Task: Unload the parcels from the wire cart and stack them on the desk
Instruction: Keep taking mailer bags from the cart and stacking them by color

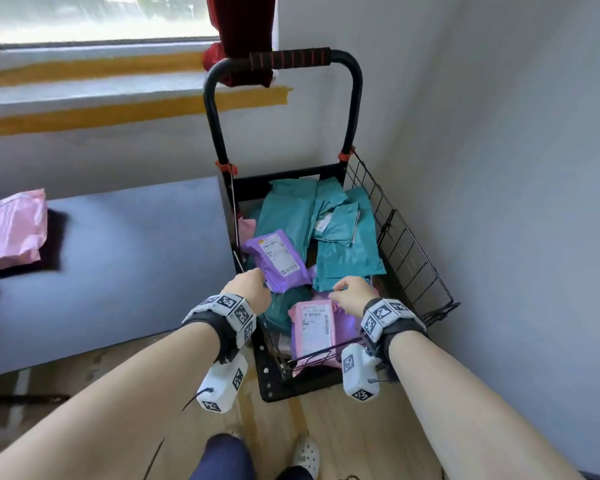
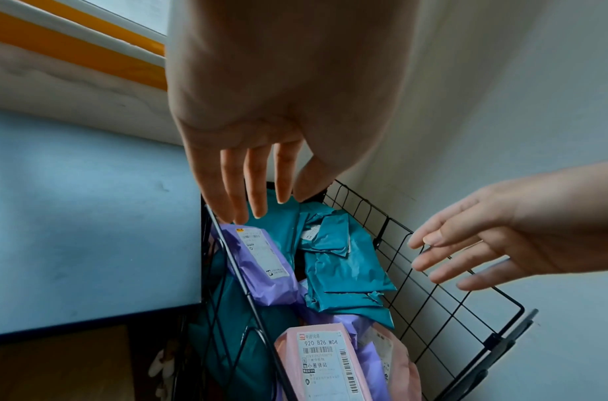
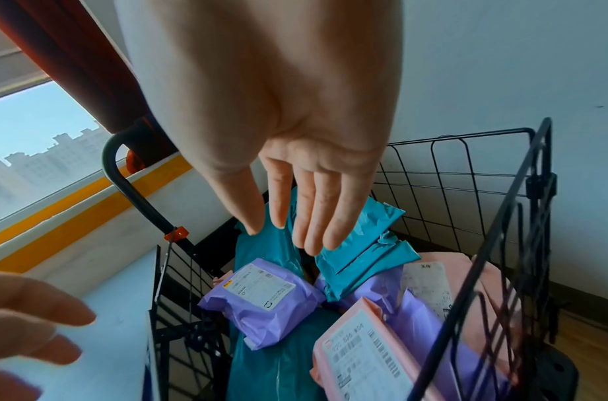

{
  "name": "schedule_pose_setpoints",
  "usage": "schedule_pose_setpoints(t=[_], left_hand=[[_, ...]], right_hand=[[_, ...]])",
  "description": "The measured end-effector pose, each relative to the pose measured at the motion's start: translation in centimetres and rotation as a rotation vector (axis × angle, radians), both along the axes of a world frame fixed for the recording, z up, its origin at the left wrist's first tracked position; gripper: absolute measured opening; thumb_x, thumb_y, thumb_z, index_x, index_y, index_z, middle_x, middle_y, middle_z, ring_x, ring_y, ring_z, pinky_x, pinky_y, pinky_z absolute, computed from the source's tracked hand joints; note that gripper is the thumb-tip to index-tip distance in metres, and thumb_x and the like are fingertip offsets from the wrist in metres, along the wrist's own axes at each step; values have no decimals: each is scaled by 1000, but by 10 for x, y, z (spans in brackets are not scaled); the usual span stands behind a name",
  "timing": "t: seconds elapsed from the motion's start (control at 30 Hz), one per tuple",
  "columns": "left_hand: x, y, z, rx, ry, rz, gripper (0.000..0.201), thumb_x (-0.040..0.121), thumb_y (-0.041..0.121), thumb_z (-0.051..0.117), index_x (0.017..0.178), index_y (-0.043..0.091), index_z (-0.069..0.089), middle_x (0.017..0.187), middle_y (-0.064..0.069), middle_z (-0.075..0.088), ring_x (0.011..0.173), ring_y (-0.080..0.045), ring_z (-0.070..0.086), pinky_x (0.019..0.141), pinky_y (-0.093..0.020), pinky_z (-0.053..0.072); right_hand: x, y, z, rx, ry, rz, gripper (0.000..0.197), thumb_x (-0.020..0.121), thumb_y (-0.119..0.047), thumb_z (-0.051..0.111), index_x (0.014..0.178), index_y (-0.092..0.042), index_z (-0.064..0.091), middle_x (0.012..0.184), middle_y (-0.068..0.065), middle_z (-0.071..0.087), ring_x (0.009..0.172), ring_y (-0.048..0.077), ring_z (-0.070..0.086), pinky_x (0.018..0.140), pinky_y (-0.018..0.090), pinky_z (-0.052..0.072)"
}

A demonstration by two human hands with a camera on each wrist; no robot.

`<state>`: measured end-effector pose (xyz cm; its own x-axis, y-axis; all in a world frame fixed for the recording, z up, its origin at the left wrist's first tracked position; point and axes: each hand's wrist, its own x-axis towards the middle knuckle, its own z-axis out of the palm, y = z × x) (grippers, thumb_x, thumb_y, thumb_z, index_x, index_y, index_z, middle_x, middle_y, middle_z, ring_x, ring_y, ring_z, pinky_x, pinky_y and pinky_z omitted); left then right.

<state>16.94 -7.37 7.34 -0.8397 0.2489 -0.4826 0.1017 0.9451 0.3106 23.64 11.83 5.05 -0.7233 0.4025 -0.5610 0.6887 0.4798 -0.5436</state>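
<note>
Desk (image 1: 125,258): I see it left of the cart, a pink parcel (image 1: 11,230) lying on it.
Wire cart (image 1: 413,258): holds teal, pink and purple parcels.
Purple parcel (image 1: 278,259): on top, label up.
Left hand (image 2: 261,130): fingers straight, empty, above the purple parcel.
Right hand (image 3: 288,141): likewise spread, holding nothing.

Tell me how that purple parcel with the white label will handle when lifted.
The purple parcel is a wrinkled, bulging poly bag, so probably soft and saggy, not rigid. Its film looks glossy, perhaps slippery. It lies on top of the teal parcels, so it should lift free.
</note>
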Motion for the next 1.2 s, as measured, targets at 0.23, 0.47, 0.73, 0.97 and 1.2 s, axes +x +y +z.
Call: schedule_pose_setpoints(t=[0.23, 0.47, 0.73, 0.97, 1.2], left_hand=[[-34, 25, -17, -33, -34, 37, 30, 91, 16, 44, 119, 9, 53, 123, -13, 59, 111, -31, 58, 87, -33, 45], [-52, 55, -46, -42, -171, 57, 29, 89, 15, 45, 116, 8, 52, 119, -12, 59, 107, -31, 59, 86, -34, 47], [-73, 93, -106, -107, -291, 178, 23, 91, 15, 40, 110, 8, 51, 115, -9, 59, 103, -30, 59, 84, -32, 46], [-74, 105, -144, -125, -303, 457, 25, 91, 17, 40, 112, 11, 52, 112, -8, 60, 99, -27, 59, 82, -31, 46], [-68, 100, -164, -131, -377, 550, 27, 90, 19, 40, 113, 14, 54, 112, -8, 63, 98, -26, 61, 82, -32, 48]], right_hand=[[-42, 36, -19, -55, -15, 20, 20, 83, -7, 67, 96, 8, 63, 77, 8, 55, 75, 23, 52, 69, 36, 47], [-93, 59, -55, -149, -79, 119, 40, 79, -16, 74, 115, -5, 59, 103, 8, 58, 95, 21, 57, 94, 39, 50], [-171, 78, -122, -345, -133, 275, 59, 79, -4, 72, 132, -1, 46, 126, 16, 56, 114, 27, 56, 88, 32, 46], [-210, 75, -191, -355, -180, 384, 62, 79, -4, 73, 134, -3, 44, 138, 13, 50, 125, 25, 50, 106, 35, 39], [-223, 67, -225, -381, -164, 355, 55, 77, -6, 74, 126, 0, 49, 125, 14, 58, 113, 25, 56, 93, 27, 44]])
